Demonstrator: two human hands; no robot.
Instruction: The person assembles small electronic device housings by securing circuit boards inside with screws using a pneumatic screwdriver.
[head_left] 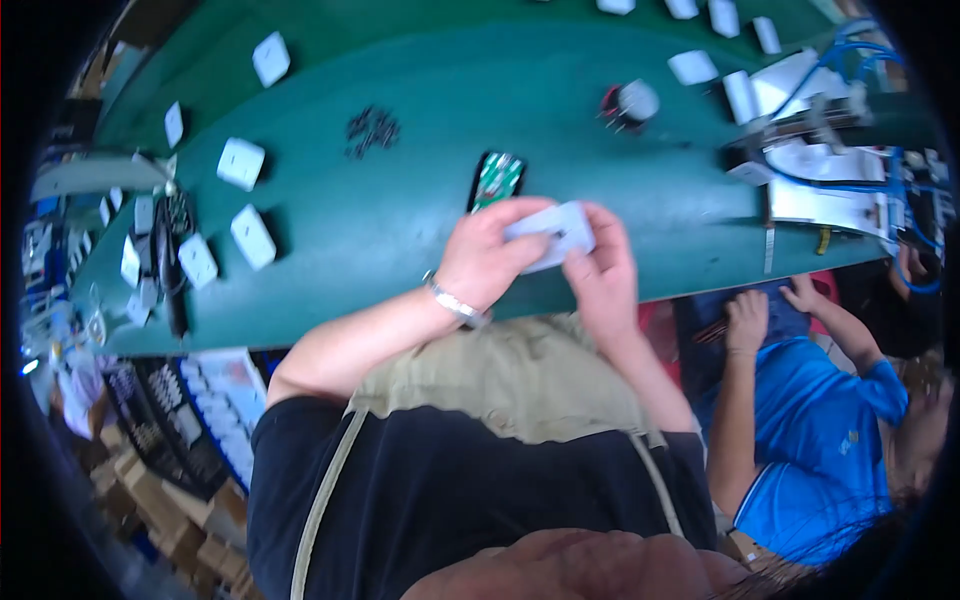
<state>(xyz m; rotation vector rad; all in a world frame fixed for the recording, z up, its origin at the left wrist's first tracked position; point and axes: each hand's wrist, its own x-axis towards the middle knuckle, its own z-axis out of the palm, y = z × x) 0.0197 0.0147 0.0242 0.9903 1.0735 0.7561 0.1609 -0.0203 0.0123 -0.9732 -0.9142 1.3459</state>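
Observation:
Between both hands, over the near edge of the table, I hold a white plastic housing [565,228] with a small dark spot on its face. My left hand [490,252] grips its left end, the thumb lying across the face. The right end sits in my right hand [604,262], thumb at the lower edge and fingers behind. Just beyond my left hand a green circuit board [497,180] lies in a dark open shell on the green table [400,240]. A pile of small black parts [372,131] rests farther off to the left.
Several white housings [253,238] are scattered at the left, others along the far right. A round whitish object with red parts [637,101] stands right of centre. A fixture with blue tubes [820,135] occupies the right end. Another person in a blue shirt [815,450] sits at my right.

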